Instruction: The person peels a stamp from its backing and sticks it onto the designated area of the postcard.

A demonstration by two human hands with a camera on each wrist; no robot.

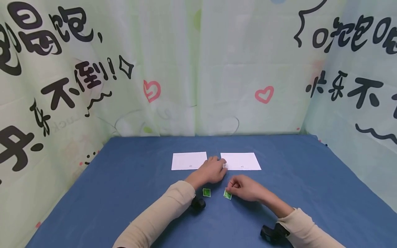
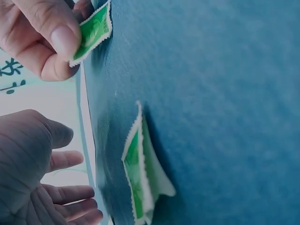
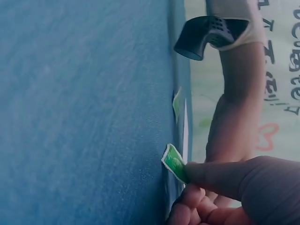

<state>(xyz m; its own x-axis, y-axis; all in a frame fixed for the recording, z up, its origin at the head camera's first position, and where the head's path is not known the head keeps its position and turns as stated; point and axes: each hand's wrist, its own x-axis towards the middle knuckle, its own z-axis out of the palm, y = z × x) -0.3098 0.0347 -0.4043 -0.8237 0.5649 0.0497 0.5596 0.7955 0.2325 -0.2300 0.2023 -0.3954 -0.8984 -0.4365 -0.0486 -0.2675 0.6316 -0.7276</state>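
Note:
My right hand (image 1: 245, 187) pinches a green stamp (image 2: 96, 30) with a white perforated edge between thumb and fingertips, just above the blue table. In the right wrist view the stamp (image 3: 174, 161) sticks out from under the thumb. My left hand (image 1: 213, 170) reaches forward, palm down, its fingertips at the left edge of the right-hand white envelope (image 1: 242, 162). Relaxed, separated fingers show on the left hand (image 2: 47, 173) in the left wrist view. A second green stamp (image 1: 206, 192), slightly bent, lies on the table near the left wrist.
Another white envelope (image 1: 187, 161) lies to the left, partly behind the left hand. A blue cloth covers the table (image 1: 139, 193). Printed curtains (image 1: 226, 69) enclose its back and sides. A black wrist camera (image 1: 198, 203) hangs below the left sleeve.

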